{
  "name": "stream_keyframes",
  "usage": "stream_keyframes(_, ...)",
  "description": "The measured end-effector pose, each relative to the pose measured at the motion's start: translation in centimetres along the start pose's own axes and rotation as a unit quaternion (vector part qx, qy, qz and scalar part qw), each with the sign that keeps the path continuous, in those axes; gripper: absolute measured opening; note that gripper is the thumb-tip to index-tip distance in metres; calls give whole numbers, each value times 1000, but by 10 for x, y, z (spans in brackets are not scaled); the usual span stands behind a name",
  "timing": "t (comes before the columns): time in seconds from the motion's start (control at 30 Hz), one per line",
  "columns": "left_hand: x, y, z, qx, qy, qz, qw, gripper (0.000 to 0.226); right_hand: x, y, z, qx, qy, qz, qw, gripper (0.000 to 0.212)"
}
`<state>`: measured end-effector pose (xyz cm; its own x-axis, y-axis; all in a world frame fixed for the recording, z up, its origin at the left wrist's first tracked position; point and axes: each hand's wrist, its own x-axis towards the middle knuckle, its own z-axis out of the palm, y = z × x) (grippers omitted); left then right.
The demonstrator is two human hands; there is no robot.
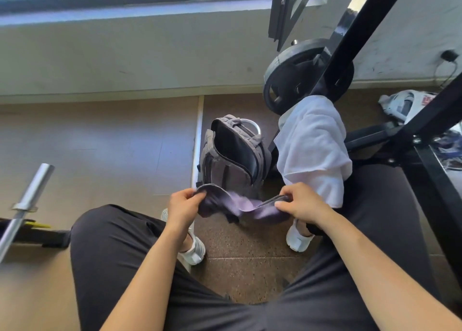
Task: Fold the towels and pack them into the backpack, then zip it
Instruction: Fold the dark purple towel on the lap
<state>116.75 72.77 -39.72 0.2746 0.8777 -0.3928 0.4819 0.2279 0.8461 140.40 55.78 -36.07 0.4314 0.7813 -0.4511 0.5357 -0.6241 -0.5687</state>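
Observation:
A grey-purple towel (240,207) hangs slack between my two hands, above the floor in front of my knees. My left hand (183,205) grips its left end with curled fingers. My right hand (301,203) pinches the right end. Just beyond the towel a grey backpack (232,165) stands upright on the floor, its main compartment unzipped and gaping, dark inside. A white towel (312,145) is draped over a black frame bar to the right of the backpack, hanging down beside it.
A black weight plate (295,78) and a black rack frame (412,140) stand behind and right of the backpack. A steel barbell end (32,193) lies at the left. A white plastic bag (402,103) sits at the far right. A wall runs along the back.

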Motion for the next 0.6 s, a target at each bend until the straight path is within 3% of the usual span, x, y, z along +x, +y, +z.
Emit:
stream_keyframes(0.13,-8,12,2,-35,58,44,997,14,5,3,-5,125,142,30,981,17)
stream_keyframes(0.23,-7,13,2,-130,13,13,991,12,6,3,-3,147,174,27,973,20)
stream_keyframes(0.3,-14,14,6,-120,-10,26,992,12,3,-2,2,172,183,17,968,19)
stream_keyframes(0.37,-25,17,12,-79,-39,64,994,14,-2,-12,5,227,178,-3,958,15)
stream_keyframes(0.47,-37,17,23,-38,-108,105,988,14,-8,-25,18,324,106,-29,940,12)
stream_keyframes(0.6,-52,22,37,-58,-208,145,966,15,-11,-38,36,358,37,-62,931,12)
